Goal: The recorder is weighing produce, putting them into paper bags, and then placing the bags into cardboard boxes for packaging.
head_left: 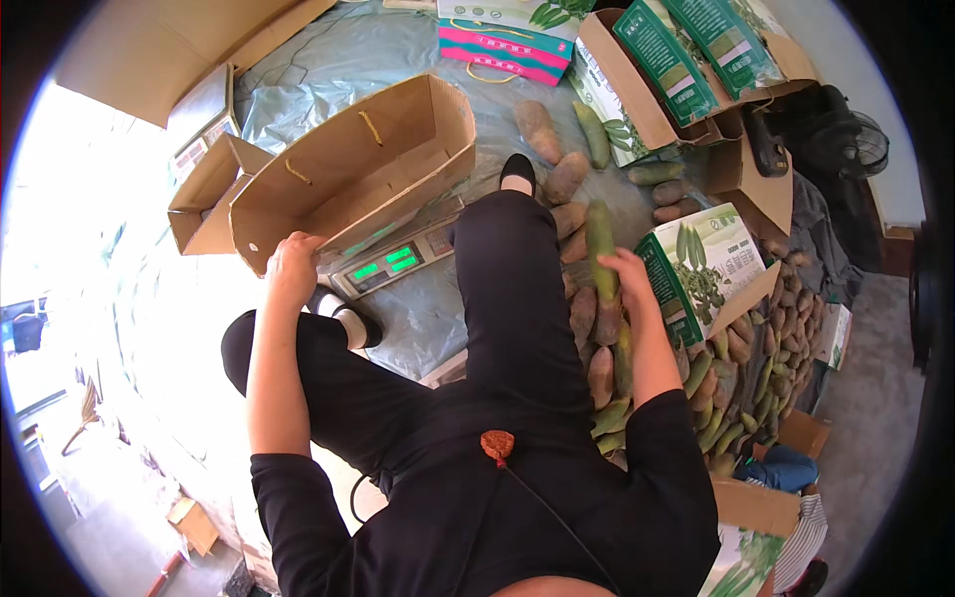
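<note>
- Head view, left of centre: the left hand [293, 267] is gripping the near rim of an open carton [338, 149], whose plain brown inside is showing two rope handles and whose printing is facing mostly away.
- Just below that carton, a scale [430, 246] is showing green lit readouts.
- At the top centre, a pink-and-teal box [502, 50] with yellow cords is bearing small pale lettering.
- Right of centre, a long green vegetable [599, 229] is pointing up the frame, looking slender, smooth and blunt-ended, mid-green with paler patches.
- The right hand [629, 279] is closing around its lower part.
- At the upper right, dark green panels [652, 60] are carrying fine white print and pale label blocks.
- Farther right of the hand, a green-and-white carton [731, 254] is displaying pictured green vegetables, leaves and small dark writing.
- At the lower right, brown and green vegetables [786, 328] are lying in a crowded spread.
</note>
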`<state>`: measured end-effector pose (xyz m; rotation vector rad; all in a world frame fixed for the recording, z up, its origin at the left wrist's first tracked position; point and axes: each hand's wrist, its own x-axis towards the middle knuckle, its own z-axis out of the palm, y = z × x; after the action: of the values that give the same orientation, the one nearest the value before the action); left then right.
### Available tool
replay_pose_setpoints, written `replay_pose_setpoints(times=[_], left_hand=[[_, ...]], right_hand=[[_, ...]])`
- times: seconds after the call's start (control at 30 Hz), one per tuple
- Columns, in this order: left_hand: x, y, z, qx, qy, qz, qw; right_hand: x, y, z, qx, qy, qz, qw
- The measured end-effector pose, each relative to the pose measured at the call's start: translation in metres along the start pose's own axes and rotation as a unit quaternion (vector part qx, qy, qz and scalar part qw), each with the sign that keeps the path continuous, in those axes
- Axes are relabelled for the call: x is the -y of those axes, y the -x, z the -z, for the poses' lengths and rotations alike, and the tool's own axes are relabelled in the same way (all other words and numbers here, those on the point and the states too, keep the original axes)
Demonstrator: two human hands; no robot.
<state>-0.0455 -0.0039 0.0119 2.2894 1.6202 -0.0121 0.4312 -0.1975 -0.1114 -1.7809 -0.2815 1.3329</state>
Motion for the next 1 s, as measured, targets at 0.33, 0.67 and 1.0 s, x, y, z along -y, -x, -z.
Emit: replay_pose_setpoints(times=[0.33, 0.67, 1.0], left_hand=[[0.015, -0.006, -0.003, 0.014, -0.015, -0.050, 0.999], [0.009, -0.003, 0.000, 0.038, 0.001, -0.084, 0.996], [0.015, -0.001, 0.002, 0.031, 0.018, -0.088, 0.995]], right_hand=[[0.192, 0.022, -0.146, 0.132, 0.330, 0.436, 0.827], [0.199, 0.060, -0.331, 0.187, 0.614, 0.451, 0.621], [0.186, 0.049, -0.302, 0.224, 0.336, 0.497, 0.768]])
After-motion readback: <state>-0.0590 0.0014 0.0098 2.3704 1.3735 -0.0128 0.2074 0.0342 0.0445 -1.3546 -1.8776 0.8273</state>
